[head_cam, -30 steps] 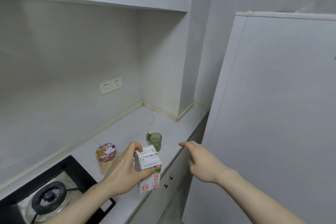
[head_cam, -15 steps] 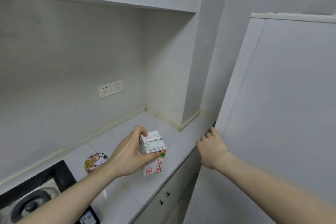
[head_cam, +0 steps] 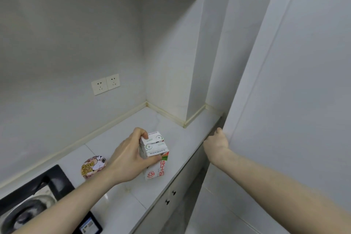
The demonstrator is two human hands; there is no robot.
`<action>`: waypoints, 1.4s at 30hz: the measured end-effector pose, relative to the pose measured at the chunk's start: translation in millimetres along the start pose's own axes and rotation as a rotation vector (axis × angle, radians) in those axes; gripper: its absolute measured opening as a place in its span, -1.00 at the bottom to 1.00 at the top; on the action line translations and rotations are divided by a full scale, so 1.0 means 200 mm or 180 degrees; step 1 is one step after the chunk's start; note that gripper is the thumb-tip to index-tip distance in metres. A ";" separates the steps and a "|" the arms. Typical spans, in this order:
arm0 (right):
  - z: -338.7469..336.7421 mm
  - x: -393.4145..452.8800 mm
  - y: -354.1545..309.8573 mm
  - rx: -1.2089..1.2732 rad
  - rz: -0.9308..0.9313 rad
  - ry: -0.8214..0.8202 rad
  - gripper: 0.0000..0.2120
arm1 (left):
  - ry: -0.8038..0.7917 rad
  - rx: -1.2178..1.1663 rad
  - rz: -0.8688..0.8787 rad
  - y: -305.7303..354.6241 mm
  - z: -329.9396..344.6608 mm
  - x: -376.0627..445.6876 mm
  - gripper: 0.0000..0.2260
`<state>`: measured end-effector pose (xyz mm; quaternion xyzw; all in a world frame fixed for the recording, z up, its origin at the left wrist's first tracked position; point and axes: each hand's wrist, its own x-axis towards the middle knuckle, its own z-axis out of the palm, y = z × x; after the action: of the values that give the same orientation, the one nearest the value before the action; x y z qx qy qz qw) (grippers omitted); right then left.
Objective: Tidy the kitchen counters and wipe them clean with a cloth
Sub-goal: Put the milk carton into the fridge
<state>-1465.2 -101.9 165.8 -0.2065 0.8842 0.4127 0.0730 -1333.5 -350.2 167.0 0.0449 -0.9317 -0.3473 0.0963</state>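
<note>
Head: hands on milk carton [head_cam: 154,155] (left), fridge door [head_cam: 284,100].

One milk carton [head_cam: 155,155], one lidded cup [head_cam: 93,166], two wall sockets [head_cam: 105,84], two hands [head_cam: 131,159].

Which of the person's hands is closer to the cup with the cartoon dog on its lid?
Left. The left hand, holding the milk carton, is just right of the cup; the right hand is far off, gripping the fridge door's edge.

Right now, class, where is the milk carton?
In the head view, the milk carton is low and centre, held in the left hand over the counter, right of the cartoon-lidded cup.
</note>
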 end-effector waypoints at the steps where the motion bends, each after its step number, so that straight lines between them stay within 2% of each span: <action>1: 0.00 0.00 -0.01 -0.0028 0.0036 -0.0004 -0.66 | -0.0029 0.0008 0.0029 -0.02 -0.01 0.00 -0.42; 7: -0.11 -0.12 -0.16 0.0013 0.0035 -0.0058 -0.67 | -0.0187 0.0024 0.0254 -0.12 -0.09 0.02 -0.43; 12: -0.22 -0.29 -0.30 0.0169 -0.0043 -0.0369 -0.61 | -0.0340 0.0027 0.0398 -0.20 -0.13 -0.01 -0.43; 21: -0.32 -0.65 -0.52 0.0867 -0.0073 -0.0651 -0.74 | -0.0611 -0.0093 0.0627 -0.27 -0.18 -0.16 -0.42; 33: -0.31 -1.02 -0.68 0.2184 0.0533 -0.1075 -0.65 | -0.0817 -0.0226 0.0919 -0.24 -0.19 -0.36 -0.44; 37: -0.26 -0.96 -0.75 0.2882 0.1110 -0.0786 -0.58 | -0.0897 -0.0247 0.0962 -0.19 -0.17 -0.39 -0.46; 42: -0.20 -0.96 -0.75 0.3327 0.1612 -0.0680 -0.67 | -0.0940 -0.0309 0.1089 -0.15 -0.16 -0.44 -0.46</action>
<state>-1225.7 -160.6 144.0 0.1171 0.9798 -0.0546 0.1529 -1241.2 -380.3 158.2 -0.1697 -0.9119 -0.3731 0.0184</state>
